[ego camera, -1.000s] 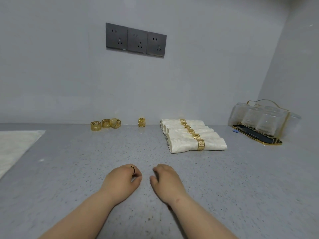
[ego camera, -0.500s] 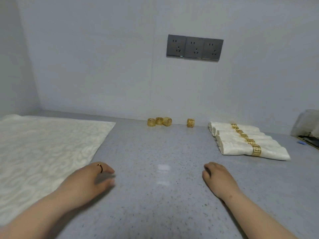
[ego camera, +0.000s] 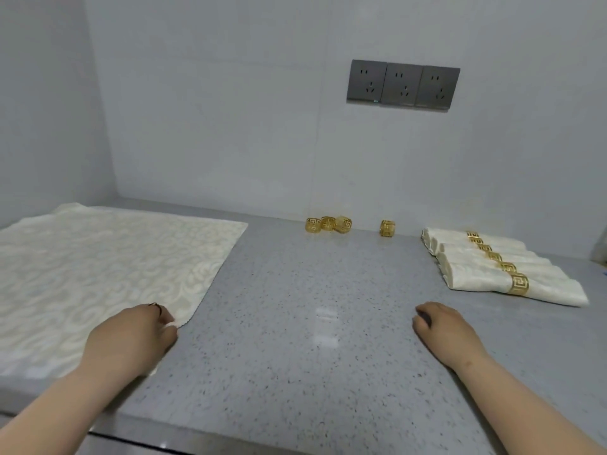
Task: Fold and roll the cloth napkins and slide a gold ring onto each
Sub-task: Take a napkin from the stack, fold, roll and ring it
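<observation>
A cream patterned napkin (ego camera: pixel 98 270) lies flat on the left of the grey counter (ego camera: pixel 312 307). My left hand (ego camera: pixel 131 336) rests on its near right corner, and finger and thumb pinch the cloth's edge there. My right hand (ego camera: pixel 440 333) lies on the bare counter to the right, fingers loosely curled, holding nothing. Three loose gold rings (ego camera: pixel 328 224) stand together by the back wall, with a single gold ring (ego camera: pixel 387 228) to their right. Several rolled napkins with gold rings on them (ego camera: pixel 492 267) lie side by side at the right.
Three dark wall sockets (ego camera: pixel 402 84) sit above the rings. Walls close the counter at the back and left. A sliver of a glass object (ego camera: pixel 602 247) shows at the right edge. The counter's front edge (ego camera: pixel 197 438) runs close below my forearms.
My view swung left and the flat napkin came fully into sight. My left hand moved left from beside my right hand onto the napkin's near corner. My right hand stayed on the counter.
</observation>
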Motion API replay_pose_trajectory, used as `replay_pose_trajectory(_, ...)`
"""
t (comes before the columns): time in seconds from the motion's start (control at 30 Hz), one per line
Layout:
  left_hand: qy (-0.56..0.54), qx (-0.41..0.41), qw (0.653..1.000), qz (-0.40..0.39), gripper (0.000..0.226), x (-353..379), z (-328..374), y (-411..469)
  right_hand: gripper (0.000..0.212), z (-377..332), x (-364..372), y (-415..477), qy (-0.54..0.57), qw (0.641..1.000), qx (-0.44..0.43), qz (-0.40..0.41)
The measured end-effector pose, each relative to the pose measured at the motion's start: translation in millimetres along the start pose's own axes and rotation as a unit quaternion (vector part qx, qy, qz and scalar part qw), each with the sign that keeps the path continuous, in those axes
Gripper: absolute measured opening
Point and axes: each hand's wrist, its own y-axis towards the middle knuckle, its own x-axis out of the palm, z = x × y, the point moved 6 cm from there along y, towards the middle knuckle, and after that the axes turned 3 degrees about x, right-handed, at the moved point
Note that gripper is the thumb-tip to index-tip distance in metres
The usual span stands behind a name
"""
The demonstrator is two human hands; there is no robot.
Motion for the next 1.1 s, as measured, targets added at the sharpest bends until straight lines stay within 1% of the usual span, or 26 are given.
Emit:
replay_pose_trajectory(0.03,-0.004,-0.011,1.000,-0.004,0.015,-2,0,0,0.040,0,0,0,0.002,1.000,0.002,-0.001)
replay_pose_trajectory(0.13,-0.037,-0.033,0.999,-0.013,0.034,-3,-5,3,0.040,1,0,0,0.008,1.000,0.001,-0.001)
replay_pose_trajectory(0.27,-0.079,-0.049,0.996,-0.003,0.043,-7,-6,2,0.040,1,1,1,0.011,1.000,-0.001,-0.001)
replay_pose_trajectory(0.37,-0.170,-0.067,0.983,0.018,0.045,-15,-7,4,0.039,2,2,1,0.020,1.000,-0.001,-0.002)
replay_pose_trajectory(0.43,-0.242,-0.057,0.968,0.038,0.044,-28,0,8,0.039,2,2,1,0.021,1.000,0.000,-0.003)
replay_pose_trajectory(0.5,-0.308,-0.019,0.950,0.058,0.045,-46,20,11,0.040,2,2,1,0.023,1.000,0.002,-0.003)
replay_pose_trajectory(0.57,-0.355,0.030,0.933,0.048,0.043,-56,49,8,0.040,2,2,2,0.025,1.000,0.004,-0.005)
replay_pose_trajectory(0.63,-0.381,0.075,0.921,0.006,0.041,-53,83,-1,0.040,3,2,1,0.029,1.000,0.007,-0.006)
replay_pose_trajectory(0.73,-0.409,0.127,0.899,-0.097,0.041,-28,133,-20,0.039,1,-2,-1,0.035,0.999,0.008,-0.001)
replay_pose_trajectory(0.8,-0.413,0.166,0.882,-0.157,0.044,-7,165,-37,0.040,1,-2,-2,0.039,0.999,0.008,-0.001)
replay_pose_trajectory(0.87,-0.387,0.215,0.873,-0.203,0.042,12,193,-57,0.040,2,-2,-3,0.037,0.999,0.009,-0.004)
replay_pose_trajectory(0.9,-0.362,0.246,0.873,-0.218,0.038,19,205,-66,0.040,2,-2,-3,0.034,0.999,0.008,-0.005)
replay_pose_trajectory(0.97,-0.314,0.299,0.874,-0.219,0.032,25,220,-80,0.042,2,-4,-3,0.027,1.000,0.002,0.002)
replay_pose_trajectory(1.0,-0.304,0.322,0.870,-0.218,0.036,25,225,-83,0.043,-1,-7,-4,0.020,1.000,-0.015,0.010)
replay_pose_trajectory(1.03,-0.300,0.341,0.862,-0.223,0.039,25,230,-88,0.044,-6,-9,-6,0.009,0.999,-0.051,0.016)
replay_pose_trajectory(1.1,-0.291,0.362,0.856,-0.228,0.043,24,233,-91,0.047,-26,-7,-14,0.002,0.987,-0.159,-0.002)
